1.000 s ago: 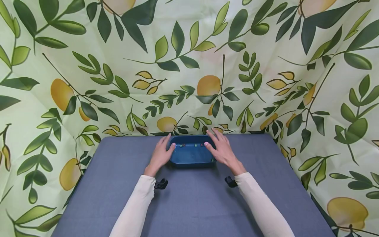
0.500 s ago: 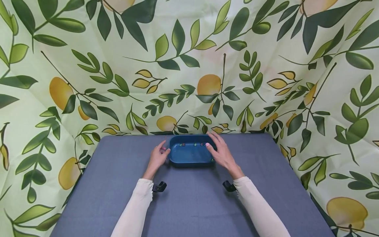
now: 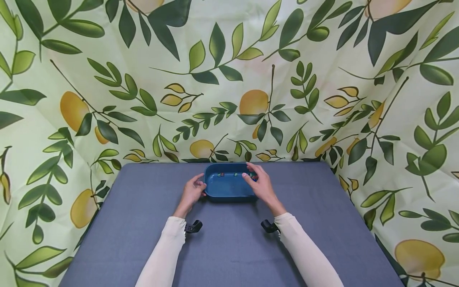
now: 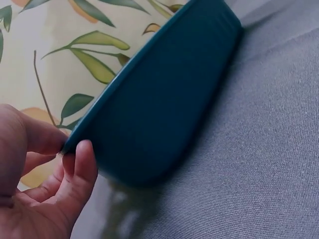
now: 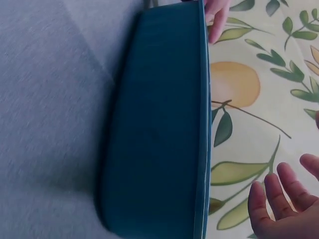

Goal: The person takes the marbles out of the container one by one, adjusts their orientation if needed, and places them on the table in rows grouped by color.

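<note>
A dark blue rectangular plastic tub (image 3: 229, 186) with rounded corners stands at the back of the table. Several tiny coloured pieces (image 3: 220, 174) lie along the far side of its floor, too small to name. My left hand (image 3: 192, 191) pinches the tub's left end at the rim; in the left wrist view its thumb (image 4: 85, 159) and fingers meet there. Over the tub's right end hovers my right hand (image 3: 264, 186), its fingers spread and relaxed. It holds nothing in the right wrist view, where the fingers (image 5: 279, 196) stand apart from the rim.
A grey-blue cloth covers the table (image 3: 229, 247). Behind and at both sides hangs a pale curtain (image 3: 229, 91) printed with leaves and lemons, close to the table's back edge. A black wrist mount (image 3: 194, 226) sits at the left cuff, another (image 3: 269, 226) at the right.
My left hand has dropped from over the tub's left rim to pinch its left end. The right hand has moved left, further over the tub. The tub has barely moved.
</note>
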The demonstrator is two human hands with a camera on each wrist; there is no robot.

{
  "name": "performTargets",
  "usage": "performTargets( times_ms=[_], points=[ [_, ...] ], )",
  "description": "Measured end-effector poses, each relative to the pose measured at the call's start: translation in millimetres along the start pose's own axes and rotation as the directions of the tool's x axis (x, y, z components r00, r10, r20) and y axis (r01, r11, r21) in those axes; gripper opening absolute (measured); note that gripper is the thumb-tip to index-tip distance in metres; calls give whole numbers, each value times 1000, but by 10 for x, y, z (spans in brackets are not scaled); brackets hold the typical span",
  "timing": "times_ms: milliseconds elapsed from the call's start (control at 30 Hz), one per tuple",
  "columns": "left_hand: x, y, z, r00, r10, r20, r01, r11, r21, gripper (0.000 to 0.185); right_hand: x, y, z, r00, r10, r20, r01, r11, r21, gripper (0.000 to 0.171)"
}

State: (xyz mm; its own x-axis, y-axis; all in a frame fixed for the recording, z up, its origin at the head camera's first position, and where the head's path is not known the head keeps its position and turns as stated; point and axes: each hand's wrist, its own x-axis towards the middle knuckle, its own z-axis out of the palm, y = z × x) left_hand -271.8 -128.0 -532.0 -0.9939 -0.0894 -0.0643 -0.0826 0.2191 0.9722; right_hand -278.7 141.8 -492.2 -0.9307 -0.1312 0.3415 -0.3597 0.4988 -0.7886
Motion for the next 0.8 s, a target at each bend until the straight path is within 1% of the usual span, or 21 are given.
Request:
performTargets(
  times_ms=[133,333,467,567,800],
  points=[
    [10,3,4,1000,-25,1,25,999,-47,49,74,-18,73,999,39,-18,-38,999,15,48],
    [28,5,12,999,-50,-7,49,994,-93,50,191,-59,179,992,125,-24,-123,991,56,45],
    [31,1,15,998,-59,-2,58,992,-111,50,279,-71,259,985,174,-18,-172,981,90,43],
    [25,1,21,999,-50,-1,50,993,-111,50,335,-66,327,981,195,-6,-193,976,104,41],
    [18,0,30,998,-59,-6,58,992,-110,49,421,-46,491,975,220,25,-221,973,62,36]
  ],
)
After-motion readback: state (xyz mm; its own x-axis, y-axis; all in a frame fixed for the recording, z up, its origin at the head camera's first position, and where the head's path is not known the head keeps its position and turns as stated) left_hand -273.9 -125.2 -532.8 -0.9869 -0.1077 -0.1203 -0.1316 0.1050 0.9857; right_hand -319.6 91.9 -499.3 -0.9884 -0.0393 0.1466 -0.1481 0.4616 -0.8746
